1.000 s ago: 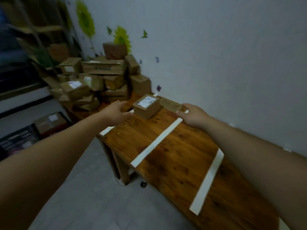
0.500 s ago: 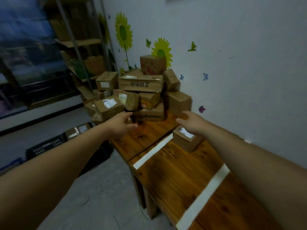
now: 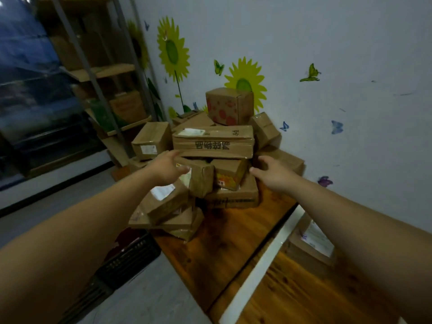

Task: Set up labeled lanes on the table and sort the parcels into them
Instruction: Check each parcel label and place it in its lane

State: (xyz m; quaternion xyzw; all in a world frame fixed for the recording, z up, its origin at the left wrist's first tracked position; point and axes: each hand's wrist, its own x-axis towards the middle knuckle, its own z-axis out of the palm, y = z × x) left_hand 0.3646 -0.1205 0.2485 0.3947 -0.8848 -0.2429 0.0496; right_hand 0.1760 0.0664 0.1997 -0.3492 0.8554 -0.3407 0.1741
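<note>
Nearest, a white tape strip [image 3: 264, 260] crosses the wooden counter [image 3: 222, 242]. One labelled parcel [image 3: 313, 242] lies just beyond it on the wall side, partly hidden by the right forearm. Farther out, both arms stretch toward the pile of parcels [image 3: 212, 142] at the counter's far end: left grip [image 3: 167, 168] spread open at the side of a small tilted box [image 3: 202, 176], contact unclear; right grip [image 3: 272, 173] also open, holding nothing, close beside the pile. Behind, sunflower stickers [image 3: 173, 52] on the wall.
</note>
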